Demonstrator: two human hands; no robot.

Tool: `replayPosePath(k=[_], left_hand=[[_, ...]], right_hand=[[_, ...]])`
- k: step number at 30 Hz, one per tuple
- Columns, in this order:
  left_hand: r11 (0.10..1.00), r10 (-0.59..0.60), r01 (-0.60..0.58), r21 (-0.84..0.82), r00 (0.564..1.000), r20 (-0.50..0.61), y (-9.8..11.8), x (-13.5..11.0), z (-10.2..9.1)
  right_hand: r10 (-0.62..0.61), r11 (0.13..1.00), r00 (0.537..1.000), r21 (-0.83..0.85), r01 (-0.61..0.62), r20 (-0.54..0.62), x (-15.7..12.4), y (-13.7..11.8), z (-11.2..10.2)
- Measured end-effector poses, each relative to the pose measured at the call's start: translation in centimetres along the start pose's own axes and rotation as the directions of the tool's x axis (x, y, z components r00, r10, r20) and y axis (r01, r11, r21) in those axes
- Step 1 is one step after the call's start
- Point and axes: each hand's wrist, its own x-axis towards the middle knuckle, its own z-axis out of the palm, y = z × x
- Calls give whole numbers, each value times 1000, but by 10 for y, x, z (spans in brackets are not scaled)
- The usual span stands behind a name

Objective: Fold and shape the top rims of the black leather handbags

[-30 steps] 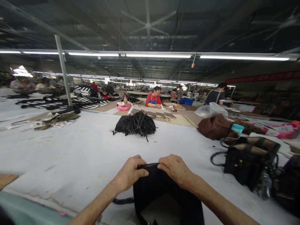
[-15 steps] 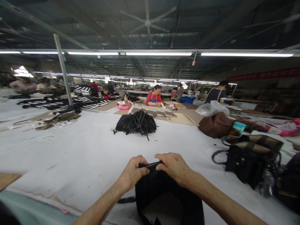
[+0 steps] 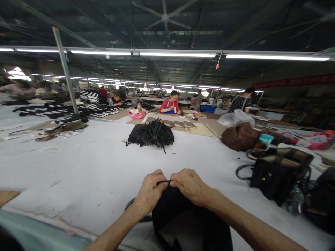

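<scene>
A black bag [image 3: 170,205] stands upright on the white tabletop in front of me, its mouth turned toward me. My left hand [image 3: 153,190] pinches the far top edge between thumb and fingers. Close beside it, my right hand [image 3: 190,184] grips the same edge, only a narrow strip of dark fabric showing between the two. A dark, wrapped handle shows partly behind my left wrist. The bag's lower part runs out of the picture at the bottom, and its inside is too dark to make out.
Black strips [image 3: 157,134] lie bundled on the white table [image 3: 99,164] beyond my hands. Finished-looking black handbags [image 3: 272,177] stand to the right, near a brown cloth bundle [image 3: 239,136] and a teal-lidded jar [image 3: 264,140]. Across the table sits a person in red [image 3: 167,106].
My hands have come closer together along the bag's edge, and my right thumb and fingers have closed onto it. The view has shifted slightly.
</scene>
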Motion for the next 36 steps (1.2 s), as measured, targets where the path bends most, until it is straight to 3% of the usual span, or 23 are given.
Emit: replayPosePath(k=[5, 8, 12, 16, 19, 22, 26, 28, 30, 32, 34, 36], left_hand=[[984, 36, -31, 175, 999, -25, 4, -3, 0], [970, 14, -19, 242, 1000, 22, 11, -8, -5], [943, -19, -14, 333, 995, 96, 20, -12, -10], [873, -43, -38, 486, 987, 155, 26, -10, 0], [799, -21, -93, 594, 983, 181, 31, -10, 12], [744, 6, -134, 655, 981, 194, 35, -13, 21], [718, 63, -198, 668, 973, 222, 43, -21, 29], [679, 87, -245, 692, 963, 255, 51, -27, 36], [606, 126, -318, 729, 943, 307, 61, -36, 48], [522, 216, -415, 745, 910, 355, 74, -50, 66], [457, 331, -490, 743, 869, 369, 88, -67, 90], [419, 413, -543, 728, 828, 380, 101, -89, 118]], right_hand=[[56, 994, 998, 89, -58, 30, -2, 3, -1], [200, 950, 977, 231, -212, 75, -21, 23, -8], [441, 728, 867, 473, -497, 231, -67, 46, -18], [517, 450, 776, 656, -606, 362, -110, 33, -18], [473, 307, 770, 739, -599, 428, -131, 12, -8], [457, 235, 766, 769, -595, 452, -148, 2, 3], [532, 221, 750, 790, -572, 393, -177, 13, 14], [532, 167, 752, 822, -544, 389, -195, 21, 21], [571, 54, 698, 829, -557, 432, -212, 23, 31], [587, -116, 641, 834, -539, 495, -225, 18, 44], [556, -312, 641, 848, -428, 528, -234, 7, 60], [569, -420, 650, 857, -298, 504, -241, -6, 74]])
